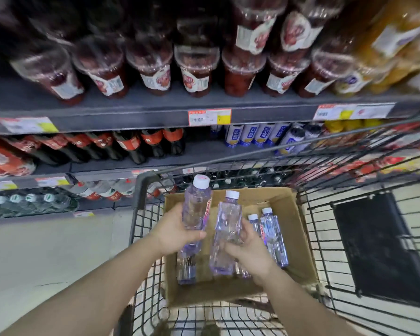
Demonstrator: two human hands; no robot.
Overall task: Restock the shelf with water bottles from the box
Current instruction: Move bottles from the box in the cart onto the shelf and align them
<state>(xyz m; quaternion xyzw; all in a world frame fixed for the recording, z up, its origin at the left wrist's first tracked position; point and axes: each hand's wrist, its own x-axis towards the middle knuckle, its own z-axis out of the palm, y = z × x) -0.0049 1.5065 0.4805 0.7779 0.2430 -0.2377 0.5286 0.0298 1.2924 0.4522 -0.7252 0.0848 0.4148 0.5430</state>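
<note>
An open cardboard box [294, 229] sits in a wire shopping cart [325, 275]. My left hand [174, 235] grips a clear water bottle [195, 207] with a white cap, lifted above the box's left side. My right hand [249, 251] grips a second clear bottle [226, 234] over the box's middle. Two more capped bottles [272, 236] stand in the box to the right of my right hand, and another bottle [186, 267] stands below my left hand. The bottom shelf [58, 209] at the left holds water bottles with green caps.
Grey store shelves fill the view ahead: dark red drink cups on the top shelf [136, 110], cola bottles and white-blue bottles on the middle one. The cart's front rim [143, 180] stands against the shelving. Pale floor lies to the left, a dark mat [374, 243] to the right.
</note>
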